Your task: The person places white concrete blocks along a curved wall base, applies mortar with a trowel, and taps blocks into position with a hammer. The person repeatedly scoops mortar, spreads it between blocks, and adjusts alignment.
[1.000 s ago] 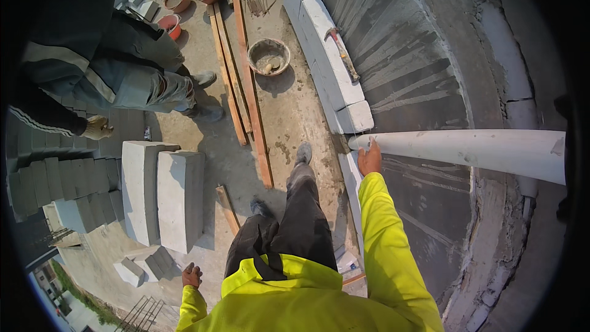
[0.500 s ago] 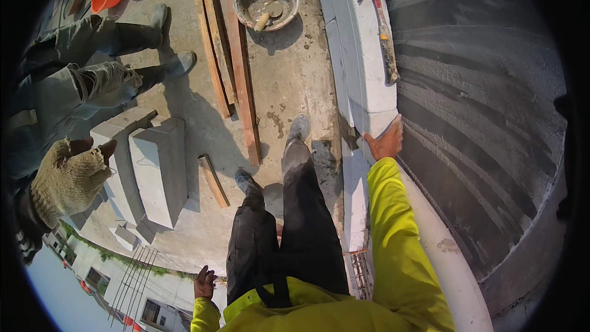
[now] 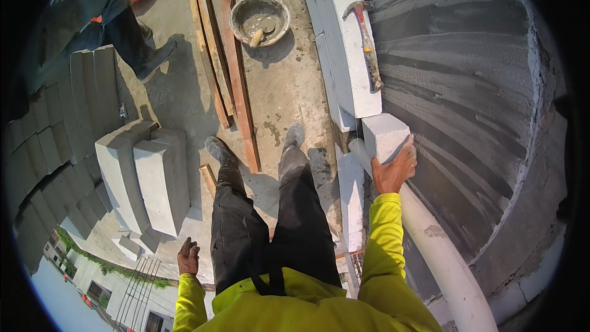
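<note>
My right hand (image 3: 394, 171) grips a short white concrete block (image 3: 382, 135), with fingers over its far right side and thumb at its near left. The block sits slightly askew at the near end of the white block wall (image 3: 361, 102), with the white pipe (image 3: 439, 240) running beneath and beside it. On the wall top just beyond lies a claw hammer (image 3: 367, 49) with a red and dark handle. At my left side hangs my left hand (image 3: 188, 257), holding nothing, its fingers loosely bent and apart.
A mortar bucket (image 3: 284, 18) with a trowel (image 3: 261, 32) stands ahead on the floor. Long wooden planks (image 3: 236, 74) lie left of it. Pale blocks (image 3: 161, 184) are stacked at left, near a bending co-worker (image 3: 117, 18). A dark ridged surface (image 3: 455, 98) borders the wall at right.
The end block, flush with the wall before, has come out of line under my right hand, exposing a gap and the pipe. The co-worker, gloved hand near me earlier, has moved farther away and bent over.
</note>
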Available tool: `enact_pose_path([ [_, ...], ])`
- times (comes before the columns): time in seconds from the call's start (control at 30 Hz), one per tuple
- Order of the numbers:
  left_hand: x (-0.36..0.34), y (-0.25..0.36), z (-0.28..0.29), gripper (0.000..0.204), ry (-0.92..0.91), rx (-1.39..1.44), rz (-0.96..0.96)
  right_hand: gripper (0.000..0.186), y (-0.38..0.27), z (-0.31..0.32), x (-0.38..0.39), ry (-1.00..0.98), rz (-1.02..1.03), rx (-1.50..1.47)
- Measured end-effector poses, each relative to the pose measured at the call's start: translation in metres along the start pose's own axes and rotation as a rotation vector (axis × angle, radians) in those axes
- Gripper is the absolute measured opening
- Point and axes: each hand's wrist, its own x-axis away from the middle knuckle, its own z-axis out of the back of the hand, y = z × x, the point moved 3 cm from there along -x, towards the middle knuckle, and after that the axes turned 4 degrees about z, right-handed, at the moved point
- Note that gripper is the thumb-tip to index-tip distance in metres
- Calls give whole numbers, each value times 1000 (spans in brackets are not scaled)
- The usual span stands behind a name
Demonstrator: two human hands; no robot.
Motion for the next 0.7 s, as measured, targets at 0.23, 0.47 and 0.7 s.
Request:
enact_pose_path([
  [0.23, -61, 168, -95, 50, -252, -5, -444, 102, -24, 133, 84, 199, -255, -803],
  [0.47, -11, 284, -193, 73, -848, 207, -409, 69, -176, 49, 184, -251, -845, -2098],
  [0.7, -92, 264, -178, 93, -476, 256, -322, 68, -266, -124, 213, -431, -1082, -2036],
])
